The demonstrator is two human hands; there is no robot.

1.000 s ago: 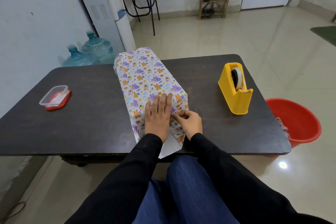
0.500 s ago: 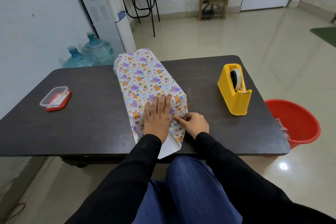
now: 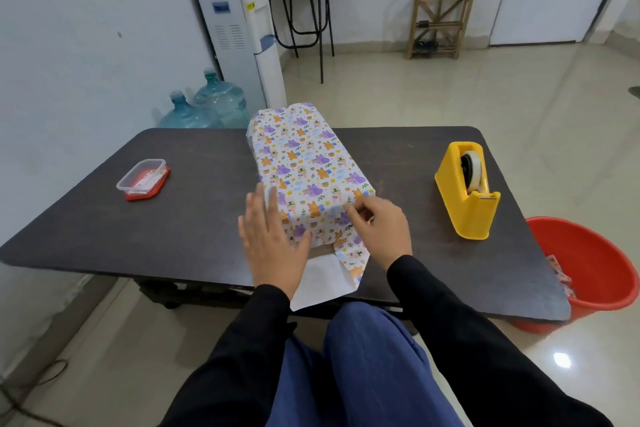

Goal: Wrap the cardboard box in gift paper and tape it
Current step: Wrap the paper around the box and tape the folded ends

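The box wrapped in white gift paper with purple and orange animal prints (image 3: 304, 163) lies lengthwise in the middle of the dark table (image 3: 194, 218). My left hand (image 3: 272, 239), fingers straight, lies flat against the near left corner of the box. My right hand (image 3: 381, 225) pinches the paper fold at the near right top edge. A loose paper flap (image 3: 322, 279), white side up, hangs over the table's near edge. The yellow tape dispenser (image 3: 467, 194) stands to the right.
A small clear container on a red lid (image 3: 143, 178) sits at the table's left. A red bucket (image 3: 588, 270) stands on the floor at the right. Water bottles (image 3: 207, 107) and a white dispenser (image 3: 239, 28) stand behind the table.
My left hand has slid off the top of the box to its near left corner. My right hand has moved up to the right top edge. The view has tilted upward.
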